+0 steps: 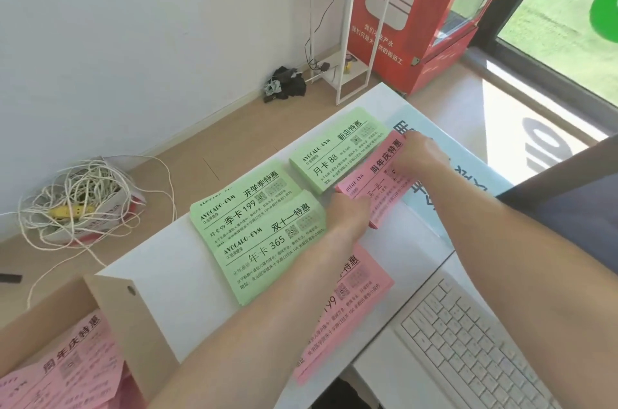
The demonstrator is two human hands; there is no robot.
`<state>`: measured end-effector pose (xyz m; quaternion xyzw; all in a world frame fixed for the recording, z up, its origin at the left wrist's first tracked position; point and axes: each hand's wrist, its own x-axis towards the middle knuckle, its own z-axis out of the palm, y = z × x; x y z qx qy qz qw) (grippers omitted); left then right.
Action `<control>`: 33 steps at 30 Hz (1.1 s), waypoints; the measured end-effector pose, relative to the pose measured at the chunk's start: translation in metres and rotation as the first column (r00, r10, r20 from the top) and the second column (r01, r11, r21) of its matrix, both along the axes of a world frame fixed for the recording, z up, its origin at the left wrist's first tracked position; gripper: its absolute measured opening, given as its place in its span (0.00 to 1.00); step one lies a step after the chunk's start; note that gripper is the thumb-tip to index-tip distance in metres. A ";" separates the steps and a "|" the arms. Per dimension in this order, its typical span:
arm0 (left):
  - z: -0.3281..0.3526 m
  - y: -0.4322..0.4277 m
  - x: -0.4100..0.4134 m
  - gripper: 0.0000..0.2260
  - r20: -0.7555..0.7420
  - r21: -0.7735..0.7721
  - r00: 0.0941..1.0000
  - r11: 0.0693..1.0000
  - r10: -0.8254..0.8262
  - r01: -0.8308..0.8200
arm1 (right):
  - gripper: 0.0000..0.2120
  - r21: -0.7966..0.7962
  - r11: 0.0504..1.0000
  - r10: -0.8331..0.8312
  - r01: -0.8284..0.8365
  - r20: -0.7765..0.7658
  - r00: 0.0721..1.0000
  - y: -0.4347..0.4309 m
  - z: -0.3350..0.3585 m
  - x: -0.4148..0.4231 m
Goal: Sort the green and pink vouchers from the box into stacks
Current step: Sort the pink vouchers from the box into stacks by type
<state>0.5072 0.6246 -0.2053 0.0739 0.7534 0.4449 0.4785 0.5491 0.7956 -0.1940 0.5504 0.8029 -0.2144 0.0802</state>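
Three green voucher stacks lie on the white table point(174, 278): one at the far right point(334, 151), one in the middle point(240, 204), one nearer me point(267, 251). My left hand point(347, 214) holds the near end of a pink voucher stack point(374, 188), and my right hand point(418, 154) holds its far end. A second pink stack point(354, 305) lies under my left forearm. The cardboard box point(133, 318) at lower left holds more pink vouchers point(63, 372).
A white keyboard point(475, 348) sits at the lower right. A pale blue printed sheet point(431, 204) lies under my right arm. On the floor are a box of tangled white cord point(80, 204), a white shelf frame point(354, 50) and a red cooler point(418, 14).
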 end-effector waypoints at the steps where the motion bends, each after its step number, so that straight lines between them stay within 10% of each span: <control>1: 0.001 0.000 -0.002 0.07 -0.004 -0.009 1.000 1.000 0.017 -0.017 | 0.11 0.001 1.000 0.003 -0.003 -0.001 1.000 0.001 -0.001 -0.003; 10: 0.007 -0.008 -0.001 0.27 -0.097 -0.118 0.994 0.992 -0.050 0.038 | 0.13 0.009 1.000 -0.014 0.014 0.046 0.999 0.002 -0.012 -0.002; 20: 0.016 -0.015 0.007 0.06 -0.273 -0.201 0.879 0.916 -0.391 0.346 | 0.12 0.107 0.994 0.032 -0.026 -0.054 0.998 -0.009 -0.031 0.020; 25: 0.014 -0.018 0.005 0.17 -0.316 -0.235 0.840 0.894 -0.441 0.380 | 0.14 0.092 0.996 -0.003 0.018 -0.164 0.987 -0.015 -0.032 0.023; 33: -0.004 -0.001 -0.002 0.19 -0.670 -0.392 0.410 0.764 -0.619 0.513 | 0.22 0.202 0.973 -0.091 0.106 -0.083 0.992 -0.043 -0.051 0.050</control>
